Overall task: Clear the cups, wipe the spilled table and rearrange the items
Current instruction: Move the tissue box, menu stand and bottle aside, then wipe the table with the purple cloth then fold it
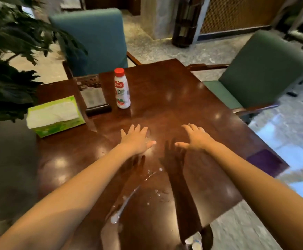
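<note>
Left hand (137, 139) and right hand (194, 139) hover with grips wide, empty; bottle (122, 88) stands upright, cap up.

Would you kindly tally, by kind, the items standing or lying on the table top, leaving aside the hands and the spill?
Bottle: 1
Tissue box: 1
Menu stand: 1
Purple cloth: 1
Total: 4

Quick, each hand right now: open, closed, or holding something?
Left hand: open, fingers spread, holding nothing.
Right hand: open, fingers spread, holding nothing.
</note>
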A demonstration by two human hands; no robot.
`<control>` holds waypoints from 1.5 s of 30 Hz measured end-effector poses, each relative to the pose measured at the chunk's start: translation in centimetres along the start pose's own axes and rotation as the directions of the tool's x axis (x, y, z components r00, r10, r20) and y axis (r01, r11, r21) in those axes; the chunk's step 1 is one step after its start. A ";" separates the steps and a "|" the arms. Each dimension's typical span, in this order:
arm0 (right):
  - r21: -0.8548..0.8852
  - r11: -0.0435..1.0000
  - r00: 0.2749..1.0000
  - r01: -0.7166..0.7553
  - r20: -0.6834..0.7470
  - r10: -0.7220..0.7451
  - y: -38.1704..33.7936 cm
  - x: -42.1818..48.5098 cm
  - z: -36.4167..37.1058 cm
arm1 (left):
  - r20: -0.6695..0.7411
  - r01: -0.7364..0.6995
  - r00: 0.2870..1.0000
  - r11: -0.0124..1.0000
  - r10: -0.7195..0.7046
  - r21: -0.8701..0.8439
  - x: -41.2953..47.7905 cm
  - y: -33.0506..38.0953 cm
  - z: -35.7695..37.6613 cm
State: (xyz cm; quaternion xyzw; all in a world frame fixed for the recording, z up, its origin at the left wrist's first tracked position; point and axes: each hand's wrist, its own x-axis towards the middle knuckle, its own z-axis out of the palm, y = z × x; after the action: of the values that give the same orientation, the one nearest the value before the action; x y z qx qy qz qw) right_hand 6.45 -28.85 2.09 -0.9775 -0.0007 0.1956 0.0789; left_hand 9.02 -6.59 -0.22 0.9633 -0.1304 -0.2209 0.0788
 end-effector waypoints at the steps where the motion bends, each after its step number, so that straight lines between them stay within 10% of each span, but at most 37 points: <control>1: -0.003 1.000 1.000 -0.013 -0.001 0.013 1.1 -0.9 0.3 | 0.009 -0.019 1.000 1.000 0.019 0.004 -0.1 1.2 0.4; 22: 0.118 0.942 0.949 -0.314 0.039 0.312 29.0 -8.6 10.8 | 0.097 -0.266 0.959 0.963 0.268 -0.029 4.3 29.2 11.5; 34: 0.295 0.955 0.932 -0.018 -0.342 0.123 33.8 -8.4 12.0 | -0.025 -0.237 0.971 0.944 0.238 -0.231 8.5 37.5 15.1; 45: 0.360 0.898 0.831 -0.252 -0.395 0.391 37.3 -5.9 10.1 | -0.078 -0.265 0.964 0.889 0.254 -0.373 9.4 37.3 16.4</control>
State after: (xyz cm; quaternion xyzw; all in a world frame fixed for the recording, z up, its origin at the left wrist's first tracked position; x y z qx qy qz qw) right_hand -3.93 -64.28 -10.67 -0.9586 0.2131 -0.0317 0.1861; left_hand 1.74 -46.43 -10.84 0.9066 -0.2114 -0.2162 0.2945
